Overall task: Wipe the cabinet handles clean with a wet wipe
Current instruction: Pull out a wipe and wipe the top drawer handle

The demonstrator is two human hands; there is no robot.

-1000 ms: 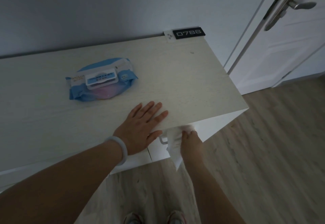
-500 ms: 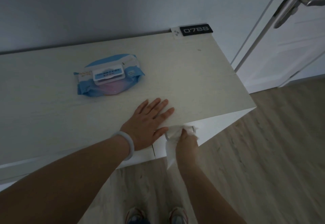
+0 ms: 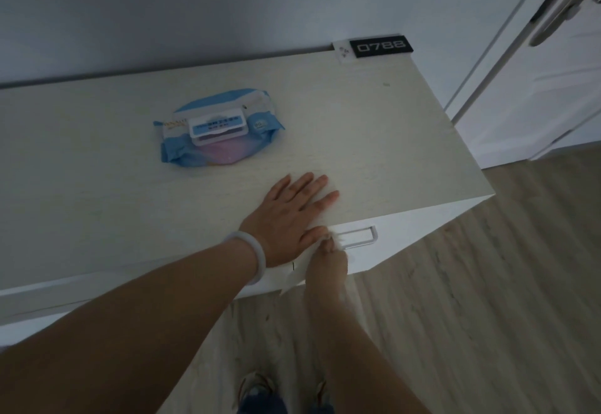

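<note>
Your left hand lies flat on the cabinet top in the middle of the frame, fingers straight and spread, holding nothing, with the thumb tip right at the front edge. A pale bracelet sits on that wrist.

Just below, your right hand is up against the cabinet front, fingers curled and pinching the white wet wipe. The bunched top of the wipe is pressed to the left end of the metal handle, right beside your left thumb. The loose tail of the wipe hangs down to the lower left of your hand, over the white drawer front. The rest of the handle, out to its right corner, shows bare and uncovered just right of centre.

Up and left of your hands, the blue pack of wipes lies flat on the cabinet top, well apart from your left hand, its white flip lid facing up. At the back right corner of the top, against the wall, sits a small black plate reading 0788. A white door with a metal lever fills the upper right of the frame, and wood flooring runs along the lower right. Your shoes show at the bottom edge.
</note>
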